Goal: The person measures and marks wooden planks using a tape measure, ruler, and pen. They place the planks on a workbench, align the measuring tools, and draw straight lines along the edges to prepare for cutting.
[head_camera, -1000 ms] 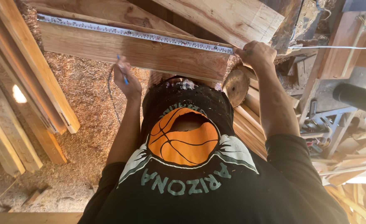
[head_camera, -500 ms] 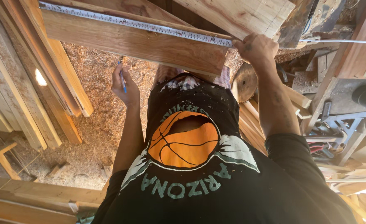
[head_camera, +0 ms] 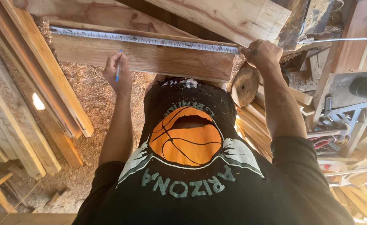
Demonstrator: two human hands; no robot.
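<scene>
A long wooden board lies across in front of me at waist height. A metal tape measure blade runs along its far edge. My left hand holds a blue pencil upright over the board's left part, its tip just below the tape. My right hand grips the tape at the board's right end, pressing it onto the wood. My black shirt with an orange ball print fills the lower middle of the view.
Long planks lean at the left over a sawdust-covered floor. More boards are stacked beyond the one I work on. A round log slice and stacked slats sit at the right, with metal tools and clutter farther right.
My left hand with the pencil has moved up from below the board onto its face, close to the tape. My right hand has kept its place at the tape's end.
</scene>
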